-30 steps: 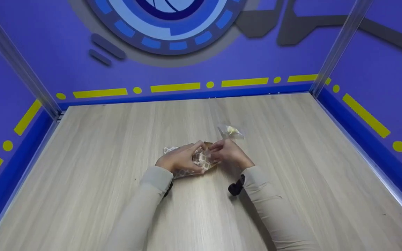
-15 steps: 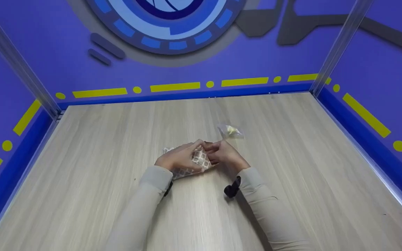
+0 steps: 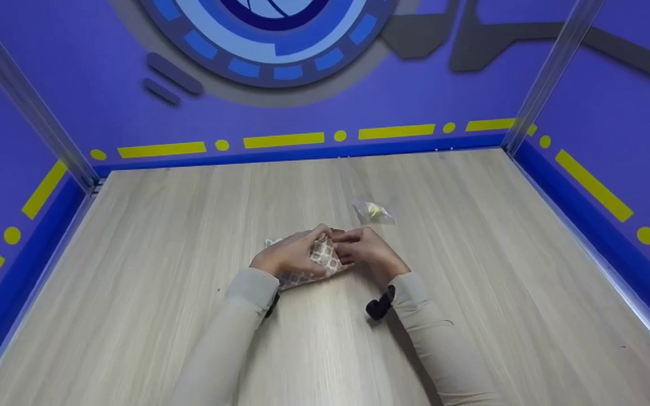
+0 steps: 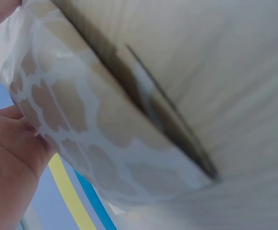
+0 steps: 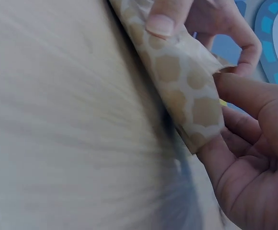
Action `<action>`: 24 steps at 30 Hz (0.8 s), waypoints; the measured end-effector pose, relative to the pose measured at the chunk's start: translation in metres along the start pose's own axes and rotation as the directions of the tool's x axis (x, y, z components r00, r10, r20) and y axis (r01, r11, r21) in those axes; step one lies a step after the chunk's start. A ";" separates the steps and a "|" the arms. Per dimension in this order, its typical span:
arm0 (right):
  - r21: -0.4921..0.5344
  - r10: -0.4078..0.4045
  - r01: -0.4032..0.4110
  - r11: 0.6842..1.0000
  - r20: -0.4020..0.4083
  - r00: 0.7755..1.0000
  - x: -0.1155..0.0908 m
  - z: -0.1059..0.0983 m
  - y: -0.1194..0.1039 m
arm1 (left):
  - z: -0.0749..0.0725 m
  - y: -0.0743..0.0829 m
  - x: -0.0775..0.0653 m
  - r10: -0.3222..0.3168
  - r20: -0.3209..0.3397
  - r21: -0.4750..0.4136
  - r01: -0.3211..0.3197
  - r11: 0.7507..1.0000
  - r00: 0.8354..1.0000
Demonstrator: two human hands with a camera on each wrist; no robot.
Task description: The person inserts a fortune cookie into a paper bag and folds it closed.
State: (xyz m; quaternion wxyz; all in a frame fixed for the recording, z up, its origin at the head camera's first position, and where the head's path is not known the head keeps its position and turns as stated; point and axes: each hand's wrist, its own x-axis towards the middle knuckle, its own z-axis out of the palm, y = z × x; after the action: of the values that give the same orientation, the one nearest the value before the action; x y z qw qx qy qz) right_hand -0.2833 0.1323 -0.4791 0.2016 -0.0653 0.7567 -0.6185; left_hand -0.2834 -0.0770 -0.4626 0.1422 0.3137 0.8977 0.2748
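Observation:
A paper bag (image 3: 325, 254) with a tan and white lattice pattern lies tilted just over the table. My left hand (image 3: 294, 254) grips it from the left, thumb on the near side and fingers over the top. My right hand (image 3: 371, 248) is at the bag's right-hand mouth, its fingers reaching in past the edge; the fingertips are hidden. The right wrist view shows the bag's uneven edge (image 5: 218, 72) against the right fingers, with a left-hand finger pressing the patterned side. In the left wrist view the bag's crease (image 4: 129, 96) stands above its shadow.
A small clear plastic packet (image 3: 374, 212) with something pale yellow inside lies just beyond my right hand. The wooden table (image 3: 189, 225) is bounded by blue-purple walls (image 3: 313, 113) at the back and sides. A dark strap device (image 3: 380, 307) sits at my right wrist.
Clear plastic seen at my right fingertips a second ago is out of sight now. The right fingers have moved slightly at the bag's mouth. My left hand keeps its grip almost unmoved.

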 end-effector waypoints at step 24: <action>0.245 0.171 -0.163 0.956 -0.014 0.985 -0.002 0.008 -0.006 | 0.000 0.001 0.003 0.004 0.001 0.003 -0.004 1.000 1.000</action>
State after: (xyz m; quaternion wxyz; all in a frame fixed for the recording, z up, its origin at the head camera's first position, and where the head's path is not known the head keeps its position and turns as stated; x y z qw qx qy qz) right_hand -0.2791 0.1250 -0.4741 0.2462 0.0349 0.6815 -0.6883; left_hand -0.2854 -0.0740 -0.4618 0.1419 0.3157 0.8974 0.2737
